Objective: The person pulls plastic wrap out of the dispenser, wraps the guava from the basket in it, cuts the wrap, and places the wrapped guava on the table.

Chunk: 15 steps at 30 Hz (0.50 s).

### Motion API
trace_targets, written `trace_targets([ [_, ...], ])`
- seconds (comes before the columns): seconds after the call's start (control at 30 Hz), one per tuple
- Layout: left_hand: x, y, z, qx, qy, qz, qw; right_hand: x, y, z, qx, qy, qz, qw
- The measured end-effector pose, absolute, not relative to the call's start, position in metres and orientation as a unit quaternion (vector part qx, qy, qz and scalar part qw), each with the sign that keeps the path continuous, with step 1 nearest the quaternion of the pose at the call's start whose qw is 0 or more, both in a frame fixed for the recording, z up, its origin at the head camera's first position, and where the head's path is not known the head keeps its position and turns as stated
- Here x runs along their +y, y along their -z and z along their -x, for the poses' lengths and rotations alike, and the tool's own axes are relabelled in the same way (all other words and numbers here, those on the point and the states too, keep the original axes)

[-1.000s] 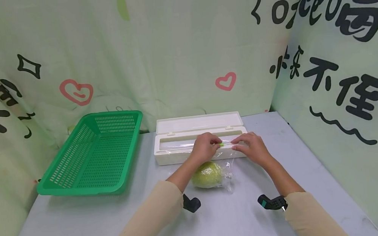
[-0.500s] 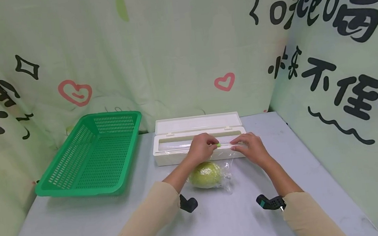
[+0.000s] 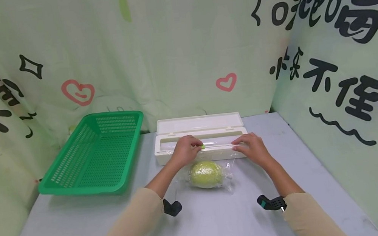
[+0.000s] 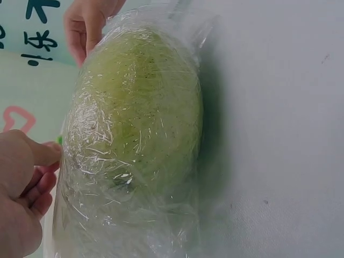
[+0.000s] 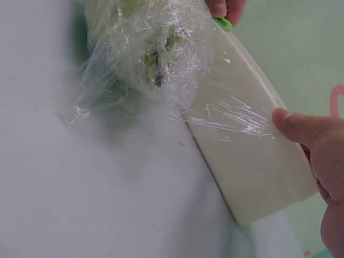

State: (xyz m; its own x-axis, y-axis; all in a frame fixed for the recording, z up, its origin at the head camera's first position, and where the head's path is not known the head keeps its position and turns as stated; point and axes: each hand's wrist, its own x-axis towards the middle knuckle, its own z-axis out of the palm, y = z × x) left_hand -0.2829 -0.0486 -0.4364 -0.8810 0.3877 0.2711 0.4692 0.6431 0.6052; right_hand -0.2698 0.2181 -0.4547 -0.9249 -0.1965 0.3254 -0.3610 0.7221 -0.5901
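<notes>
A white cling film dispenser (image 3: 165, 158) stands with its lid raised at the table's back, a film roll inside. My left hand (image 3: 184, 150) pinches the small green slide cutter (image 3: 203, 147) on the dispenser's front rim. Farther right along that rim, my right hand (image 3: 252, 147) grips the edge, its thumb (image 5: 290, 124) on the front side and the fingers partly hidden behind. Clear cling film (image 5: 239, 122) stretches from the rim down to a yellow-green, pomelo-like fruit (image 4: 142, 102). Film wraps this fruit, with loose, crumpled ends on both sides; it lies just before the dispenser.
On the left of the white table (image 3: 226, 220) sits a green plastic basket (image 3: 110, 188) with perforated walls. Printed curtains (image 3: 169, 59) hang close behind the dispenser and along both sides.
My left hand has slid leftward along the dispenser rim with the green cutter, uncovering more of the fruit in the head view. The right hand stays at its place on the rim.
</notes>
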Motion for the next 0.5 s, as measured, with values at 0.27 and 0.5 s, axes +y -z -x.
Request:
trace_targets([
  [0.27, -0.074, 0.436, 0.279, -0.911, 0.343, 0.223, 0.062, 0.218, 0.457, 0.271, -0.922, -0.339, -0.147, 0.119],
  [0.5, -0.144, 0.445, 0.265, -0.916, 0.332, 0.162, 0.155, 0.217, 0.456, 0.271, -0.926, -0.325, -0.151, 0.116],
])
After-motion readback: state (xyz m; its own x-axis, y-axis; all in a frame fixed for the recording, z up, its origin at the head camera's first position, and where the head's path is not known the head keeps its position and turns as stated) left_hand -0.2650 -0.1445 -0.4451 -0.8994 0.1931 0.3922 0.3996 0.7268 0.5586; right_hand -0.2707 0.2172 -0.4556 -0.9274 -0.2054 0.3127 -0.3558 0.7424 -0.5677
